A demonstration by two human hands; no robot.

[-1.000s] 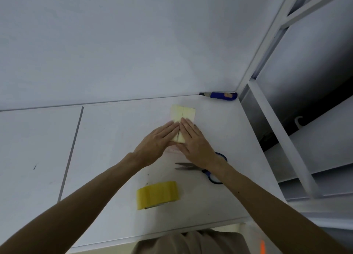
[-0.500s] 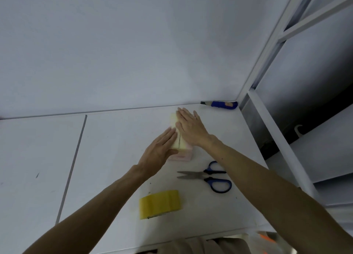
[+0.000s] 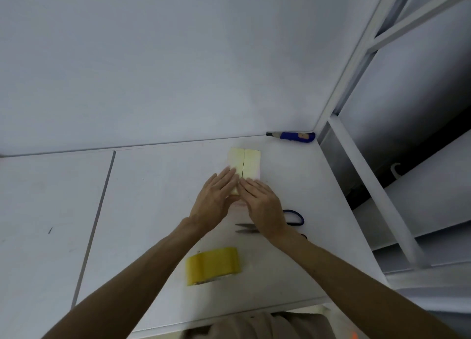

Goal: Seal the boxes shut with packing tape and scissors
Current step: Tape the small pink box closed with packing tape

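A small pale yellow box (image 3: 248,164) lies on the white table (image 3: 158,211), its two top flaps meeting along a centre seam. My left hand (image 3: 214,201) lies flat with straight fingers on the near left part of the box. Beside it, my right hand (image 3: 262,206) presses flat on the near right part. A roll of yellow packing tape (image 3: 213,265) stands on its edge near the table's front. Blue-handled scissors (image 3: 293,220) lie just right of my right wrist, partly hidden by it.
A blue utility knife (image 3: 293,136) lies at the table's far right corner against the wall. A white metal rack frame (image 3: 369,185) stands along the table's right side. A dark seam (image 3: 95,224) splits the tabletop at the left.
My right hand has slid back from the far end of the box to its near end, beside my left hand. It now covers part of the scissors.
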